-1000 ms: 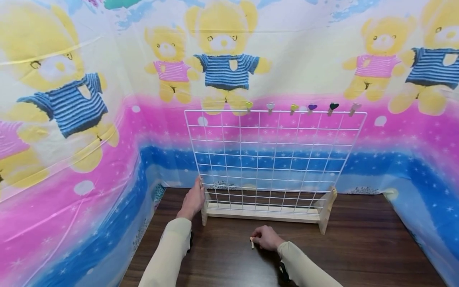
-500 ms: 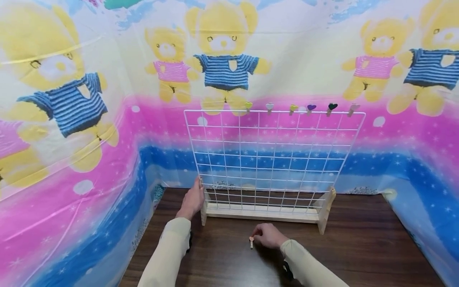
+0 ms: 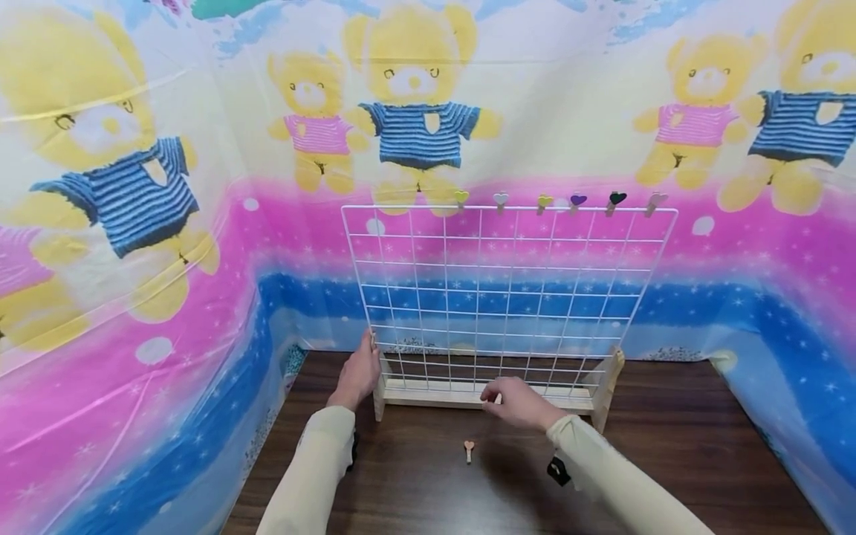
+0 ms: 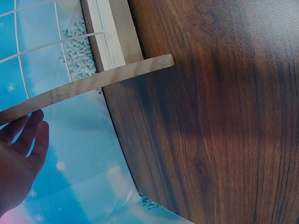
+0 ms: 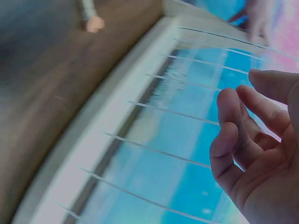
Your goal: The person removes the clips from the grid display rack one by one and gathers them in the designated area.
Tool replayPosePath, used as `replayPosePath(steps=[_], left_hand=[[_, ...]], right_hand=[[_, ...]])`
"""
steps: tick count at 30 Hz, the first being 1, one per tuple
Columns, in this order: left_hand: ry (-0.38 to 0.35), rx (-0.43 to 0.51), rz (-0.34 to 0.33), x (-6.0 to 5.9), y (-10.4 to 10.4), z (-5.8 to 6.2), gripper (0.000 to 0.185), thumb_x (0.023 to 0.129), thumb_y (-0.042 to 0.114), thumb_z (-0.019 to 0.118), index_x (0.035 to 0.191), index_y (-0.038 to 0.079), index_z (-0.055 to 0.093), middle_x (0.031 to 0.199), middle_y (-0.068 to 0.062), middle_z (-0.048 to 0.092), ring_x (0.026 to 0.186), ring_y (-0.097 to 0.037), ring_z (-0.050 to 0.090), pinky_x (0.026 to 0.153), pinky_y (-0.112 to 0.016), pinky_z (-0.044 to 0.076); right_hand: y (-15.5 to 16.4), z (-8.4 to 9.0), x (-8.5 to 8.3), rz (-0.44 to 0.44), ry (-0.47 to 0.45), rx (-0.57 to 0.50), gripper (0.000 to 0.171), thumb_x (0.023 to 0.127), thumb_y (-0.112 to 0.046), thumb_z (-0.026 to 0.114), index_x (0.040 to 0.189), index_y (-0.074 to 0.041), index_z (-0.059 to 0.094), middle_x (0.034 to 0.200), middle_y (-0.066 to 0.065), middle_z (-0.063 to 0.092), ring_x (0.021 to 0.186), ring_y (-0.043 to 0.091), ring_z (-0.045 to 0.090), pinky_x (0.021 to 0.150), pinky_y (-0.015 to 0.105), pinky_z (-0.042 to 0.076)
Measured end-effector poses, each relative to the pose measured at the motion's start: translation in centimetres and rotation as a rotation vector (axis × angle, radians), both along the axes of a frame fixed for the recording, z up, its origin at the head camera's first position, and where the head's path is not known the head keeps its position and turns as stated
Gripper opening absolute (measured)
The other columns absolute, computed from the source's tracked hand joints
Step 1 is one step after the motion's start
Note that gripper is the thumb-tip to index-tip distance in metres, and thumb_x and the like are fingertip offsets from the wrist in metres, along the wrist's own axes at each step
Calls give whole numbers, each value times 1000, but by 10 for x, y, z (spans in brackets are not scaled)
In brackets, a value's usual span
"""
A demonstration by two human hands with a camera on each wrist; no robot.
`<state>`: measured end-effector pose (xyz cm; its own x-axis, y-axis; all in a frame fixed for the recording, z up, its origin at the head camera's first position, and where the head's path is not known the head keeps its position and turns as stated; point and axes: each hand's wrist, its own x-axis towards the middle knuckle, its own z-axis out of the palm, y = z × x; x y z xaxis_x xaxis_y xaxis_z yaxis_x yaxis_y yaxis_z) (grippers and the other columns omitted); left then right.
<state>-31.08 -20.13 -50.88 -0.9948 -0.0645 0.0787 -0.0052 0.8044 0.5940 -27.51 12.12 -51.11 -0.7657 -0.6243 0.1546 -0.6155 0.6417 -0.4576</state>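
**Hands at the grid, one clip loose on the table**

The wire grid (image 3: 508, 297) stands upright in a wooden base (image 3: 491, 397) near the back edge of the dark table (image 3: 669, 461). It holds six heart-topped clips along its top wire, all on the right half: a yellow clip (image 3: 461, 197), a white clip (image 3: 500, 198), a second yellow one (image 3: 545, 201), a purple clip (image 3: 578, 200), a black clip (image 3: 617, 198) and a pink clip (image 3: 656, 199). The squares below them are bare wire.

The left hand (image 3: 359, 371) rests against the grid's lower left corner, beside the base's left foot (image 4: 88, 84). In the left wrist view its fingers (image 4: 28, 135) lie straight and relaxed just under that foot, curled round nothing; whether the thumb hooks the wire I cannot tell.

The right hand (image 3: 518, 401) hovers in front of the base, near its middle. The right wrist view shows its fingers (image 5: 238, 135) loosely bent and empty, close to the lower wires but not touching them.

A loose wooden clip (image 3: 469, 449) with a pale heart top lies flat on the table, in front of the base and just left of the right hand, apart from both hands. Nothing stands between it and either hand.

A bear-print sheet (image 3: 134, 223) hangs behind and to both sides of the table.
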Motion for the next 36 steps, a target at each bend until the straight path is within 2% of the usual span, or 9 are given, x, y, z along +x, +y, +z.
replayPosePath(steps=[5, 11, 14, 19, 24, 28, 36], left_hand=[[-4, -5, 0, -1, -1, 0, 49, 104, 22, 34, 150, 16, 15, 113, -16, 60, 78, -27, 61, 64, -42, 46], [0, -7, 9, 0, 0, 1, 47, 104, 23, 33, 148, 18, 18, 107, -14, 61, 77, -27, 60, 66, -43, 46], [1, -11, 13, -1, 1, 1, 46, 104, 22, 34, 148, 19, 19, 104, -13, 61, 74, -25, 60, 64, -42, 46], [-5, -10, 11, 0, 1, 1, 46, 104, 22, 34, 147, 18, 18, 101, -13, 61, 69, -24, 58, 61, -41, 45], [0, -14, 11, 0, 1, 1, 46, 105, 22, 33, 148, 18, 18, 106, -14, 61, 75, -26, 60, 65, -43, 46], [6, -18, 12, -1, 0, 0, 47, 104, 21, 34, 148, 17, 18, 110, -15, 60, 82, -29, 61, 68, -45, 47], [5, -28, 9, -2, 0, -2, 48, 104, 22, 34, 149, 15, 18, 111, -17, 60, 84, -31, 61, 70, -47, 47]], right_hand=[[0, 41, 0, 10, 32, 2, 9, 91, -15, 64, 97, -11, 70, 87, -6, 63, 79, 8, 58, 70, 31, 49], [-5, 74, 0, 20, 24, -20, 11, 92, -16, 62, 100, -13, 70, 92, -6, 63, 82, 7, 60, 71, 29, 50], [-10, 87, 2, 25, 31, -36, 13, 92, -17, 62, 102, -12, 70, 95, -4, 64, 84, 7, 60, 73, 29, 50], [-18, 105, 7, 41, 39, -40, 14, 93, -19, 62, 103, -13, 69, 94, -6, 63, 72, 4, 55, 66, 26, 48], [-25, 122, 12, 59, 56, -70, 13, 93, -18, 62, 104, -13, 68, 93, -7, 61, 63, 7, 51, 58, 26, 46], [-31, 137, 14, 56, 79, -99, 16, 94, -19, 61, 107, -13, 67, 96, -5, 62, 67, 6, 53, 58, 25, 47], [-47, 168, 16, 42, 142, -141, 19, 94, -20, 61, 110, -11, 67, 100, -2, 62, 71, 6, 54, 60, 24, 48]])
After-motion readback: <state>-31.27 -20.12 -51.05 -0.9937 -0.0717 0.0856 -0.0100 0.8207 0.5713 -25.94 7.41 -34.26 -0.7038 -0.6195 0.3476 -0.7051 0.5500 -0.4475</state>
